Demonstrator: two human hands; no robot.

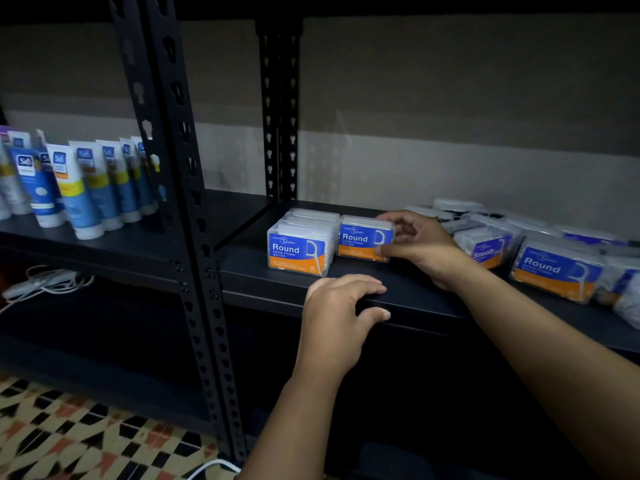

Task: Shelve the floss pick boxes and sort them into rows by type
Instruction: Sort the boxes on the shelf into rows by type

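Dim shot, edges dark. Far-right pile of boxes [588, 258] ran off the frame edge; several there too blurred to read, count unclear. Shelf below was black, nothing legible in it. Back boxes behind the front row mostly hidden, only clear lids showed.

R hand [415, 242] gripped a Round box [363, 239] by its right end: thumb on top edge, fingers [388, 251] curled round the lower front corner, part of label covered. Box stood upright on the shelf [398, 292], label facing out, just beside a row of Round boxes [299, 249] on its left; whether the two touched, can't tell. That row sat near the upright post [280, 116], front box label fully readable, others stacked behind it.

L hand [341, 303] rested on the shelf's front lip, fingers together and bent over the edge, thumb [375, 315] below on the face of the lip. It held nothing but the edge.

To the right of the R wrist, a Smooth box [486, 249] lay tilted, partly hidden by the forearm. Next to it another Round box, tilted [554, 268], label up-front. Clear lids behind both, contents unreadable.

Left bay: tubes [83, 181] standing in rows, cut off at left edge. White cables [45, 280] on the lower left shelf. Patterned floor tiles [69, 434] at the bottom left.
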